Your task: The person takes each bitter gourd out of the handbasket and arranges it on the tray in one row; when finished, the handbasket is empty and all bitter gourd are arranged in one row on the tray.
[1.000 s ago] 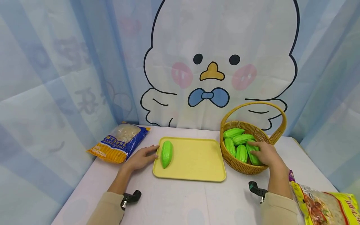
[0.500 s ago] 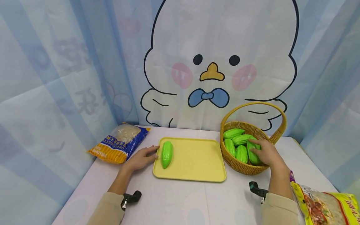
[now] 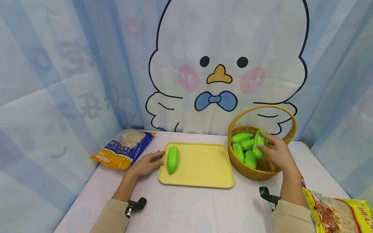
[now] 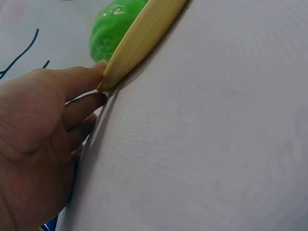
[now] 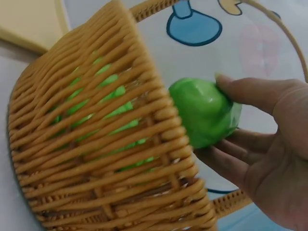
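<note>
In the head view my right hand [image 3: 280,155] grips a glossy, ridged green bitter melon [image 3: 260,144] between thumb and fingers, lifted over the wicker basket [image 3: 253,174]. The right wrist view shows this bitter melon [image 5: 202,113] just above the basket rim. Several other green bitter melons [image 3: 242,137] lie inside the basket. My left hand [image 3: 146,164] holds the left rim of the yellow tray [image 3: 201,165]; in the left wrist view its thumb and index finger pinch the rim [image 4: 139,41]. One bitter melon [image 3: 173,160] lies lengthwise at the tray's left end.
A blue and orange pasta bag [image 3: 123,147] lies beyond the left hand. At the right front is a yellow food bag [image 3: 335,210], close to the right forearm. The basket's tall handle [image 3: 263,106] arches above the bitter melons. A printed curtain [image 3: 215,119] stands behind the table.
The right hand has raised a bitter melon from the basket's right side, tilting it up and moving it slightly back. Woven basket bottom now shows there. Left hand and tray stay put.
</note>
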Available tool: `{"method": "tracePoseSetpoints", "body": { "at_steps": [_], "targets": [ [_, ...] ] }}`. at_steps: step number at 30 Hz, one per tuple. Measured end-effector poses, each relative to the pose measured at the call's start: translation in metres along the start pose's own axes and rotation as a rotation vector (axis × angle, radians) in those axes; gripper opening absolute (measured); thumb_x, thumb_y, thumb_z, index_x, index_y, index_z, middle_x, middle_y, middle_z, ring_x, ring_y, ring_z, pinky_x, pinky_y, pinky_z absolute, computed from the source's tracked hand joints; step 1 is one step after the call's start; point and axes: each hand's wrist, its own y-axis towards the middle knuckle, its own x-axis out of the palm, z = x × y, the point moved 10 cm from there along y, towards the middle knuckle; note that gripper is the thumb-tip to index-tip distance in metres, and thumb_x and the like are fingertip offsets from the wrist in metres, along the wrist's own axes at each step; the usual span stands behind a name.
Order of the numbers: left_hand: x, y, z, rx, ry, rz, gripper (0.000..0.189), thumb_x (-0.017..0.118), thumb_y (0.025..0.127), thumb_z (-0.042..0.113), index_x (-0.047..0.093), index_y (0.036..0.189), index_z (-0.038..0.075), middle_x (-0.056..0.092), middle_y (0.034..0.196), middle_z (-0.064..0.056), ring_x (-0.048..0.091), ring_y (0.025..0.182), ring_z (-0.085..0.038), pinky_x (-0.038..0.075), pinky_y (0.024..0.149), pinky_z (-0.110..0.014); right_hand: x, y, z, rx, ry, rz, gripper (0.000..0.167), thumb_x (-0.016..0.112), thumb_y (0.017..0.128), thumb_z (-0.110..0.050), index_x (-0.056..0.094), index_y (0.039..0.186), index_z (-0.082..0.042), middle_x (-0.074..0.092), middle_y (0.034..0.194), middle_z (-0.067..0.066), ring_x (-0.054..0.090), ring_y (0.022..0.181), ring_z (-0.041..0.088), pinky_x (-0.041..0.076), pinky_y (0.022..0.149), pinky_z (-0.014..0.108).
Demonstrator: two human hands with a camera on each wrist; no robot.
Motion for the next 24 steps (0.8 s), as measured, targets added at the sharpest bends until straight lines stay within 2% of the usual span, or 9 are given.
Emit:
{"method": "tracePoseSetpoints", "body": {
  "at_steps": [5,10,11,14,17,19,24],
  "targets": [
    [-0.001,0.0,0.0,0.003,0.008,0.001,0.054,0.061,0.105,0.035,0.049,0.157,0.023,0.038,0.167,-0.009,0.027,0.159,-0.035,0.016,0.131,-0.057,-0.003,-0.001,-0.018,-0.05,0.101,0.025,0.065,0.066,0.102,-0.042,0.041,0.161,-0.028,0.039,0.165,0.019,0.04,0.143,0.055,0.043,0.103,0.076],
    [0.0,0.0,0.0,0.021,0.011,-0.008,0.054,0.06,0.106,0.033,0.048,0.157,0.021,0.037,0.167,-0.012,0.027,0.158,-0.038,0.017,0.131,-0.058,-0.001,-0.003,-0.037,-0.092,0.149,0.016,0.063,0.067,0.102,-0.04,0.042,0.16,-0.033,0.037,0.166,0.017,0.039,0.144,0.053,0.044,0.104,0.074],
    [0.0,0.0,0.0,0.02,0.011,-0.01,0.054,0.06,0.106,0.033,0.048,0.157,0.021,0.037,0.167,-0.012,0.026,0.158,-0.038,0.017,0.131,-0.058,0.001,-0.002,-0.04,-0.099,0.152,0.012,0.063,0.067,0.102,-0.039,0.043,0.16,-0.033,0.038,0.166,0.016,0.04,0.144,0.052,0.047,0.104,0.069],
    [-0.001,0.0,0.0,0.01,0.011,-0.01,0.054,0.06,0.106,0.034,0.048,0.157,0.022,0.037,0.168,-0.011,0.027,0.158,-0.036,0.017,0.131,-0.057,0.007,-0.001,-0.05,-0.123,0.17,-0.005,0.063,0.069,0.101,-0.037,0.044,0.159,-0.034,0.04,0.165,0.014,0.044,0.142,0.046,0.057,0.1,0.042],
    [-0.001,0.0,0.0,0.012,0.01,-0.008,0.054,0.06,0.106,0.034,0.048,0.157,0.022,0.037,0.167,-0.011,0.027,0.158,-0.037,0.016,0.131,-0.058,0.015,0.001,-0.061,-0.144,0.211,-0.035,0.064,0.072,0.1,-0.033,0.047,0.158,-0.032,0.042,0.162,0.012,0.048,0.136,0.038,0.057,0.086,0.016],
    [-0.001,0.0,0.0,0.013,0.005,-0.008,0.054,0.061,0.105,0.034,0.049,0.157,0.022,0.037,0.168,-0.011,0.027,0.158,-0.037,0.016,0.131,-0.057,0.022,0.0,-0.069,-0.148,0.248,-0.061,0.065,0.075,0.098,-0.031,0.048,0.157,-0.031,0.043,0.162,0.01,0.049,0.135,0.035,0.056,0.084,0.013],
    [0.0,0.0,0.002,0.017,-0.001,-0.005,0.054,0.061,0.105,0.034,0.049,0.157,0.023,0.038,0.167,-0.01,0.027,0.159,-0.036,0.015,0.131,-0.057,0.035,0.001,-0.083,-0.136,0.294,-0.105,0.071,0.079,0.094,-0.029,0.047,0.158,-0.029,0.043,0.161,0.009,0.051,0.133,0.035,0.059,0.082,0.019]
  ]
}}
